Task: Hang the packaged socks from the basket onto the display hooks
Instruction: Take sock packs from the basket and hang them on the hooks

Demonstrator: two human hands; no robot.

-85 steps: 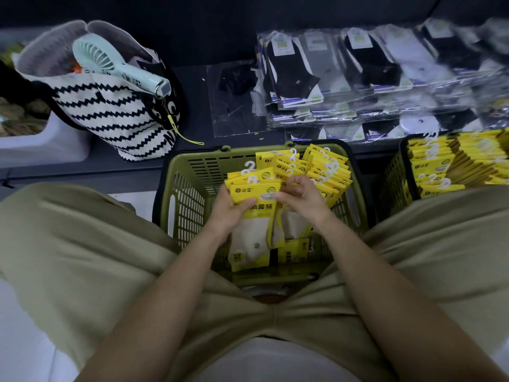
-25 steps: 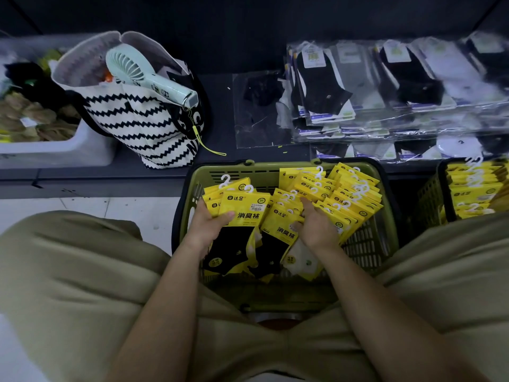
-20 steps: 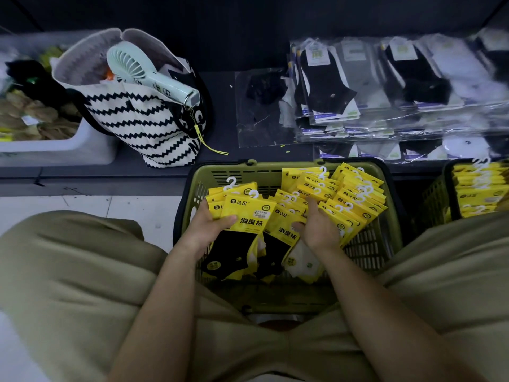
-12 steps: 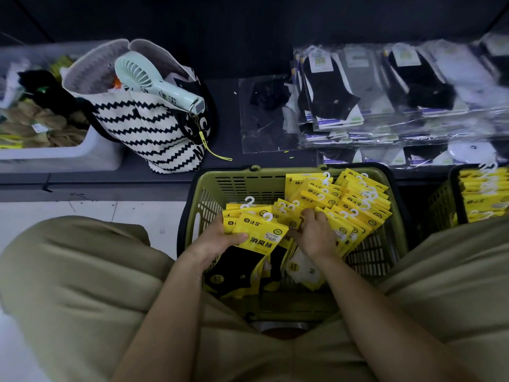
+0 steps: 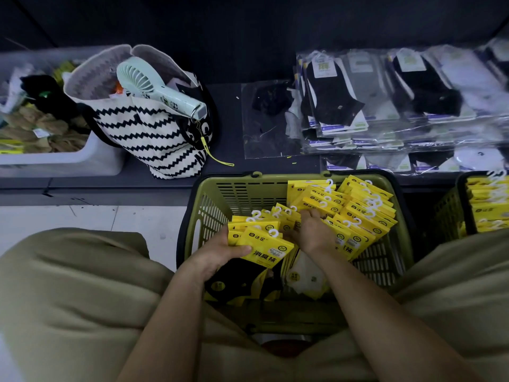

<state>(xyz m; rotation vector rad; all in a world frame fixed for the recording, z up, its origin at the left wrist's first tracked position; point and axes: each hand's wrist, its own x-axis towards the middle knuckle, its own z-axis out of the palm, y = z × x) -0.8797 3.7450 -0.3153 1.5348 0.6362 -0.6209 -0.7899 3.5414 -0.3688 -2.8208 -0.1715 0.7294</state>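
An olive-green plastic basket (image 5: 242, 188) stands between my knees, holding several yellow sock packs (image 5: 360, 210) with white hooks. My left hand (image 5: 217, 250) grips a stack of these packs (image 5: 264, 244) by their left edge, thumb on the front pack, which shows a black sock. My right hand (image 5: 311, 230) reaches among the packs in the basket's middle, fingers curled into them; what they hold is hidden. No display hooks are in view.
A second basket (image 5: 451, 216) of yellow packs stands at the right. On the dark shelf behind lie clear-wrapped socks (image 5: 385, 106), a zigzag tote bag (image 5: 146, 133) with a hand fan (image 5: 159, 92), and a white bin (image 5: 63, 158) at left.
My left hand has kept its stack, now a little lower in the basket. My right hand has worked forward among the packs in the middle. The view has tilted slightly.
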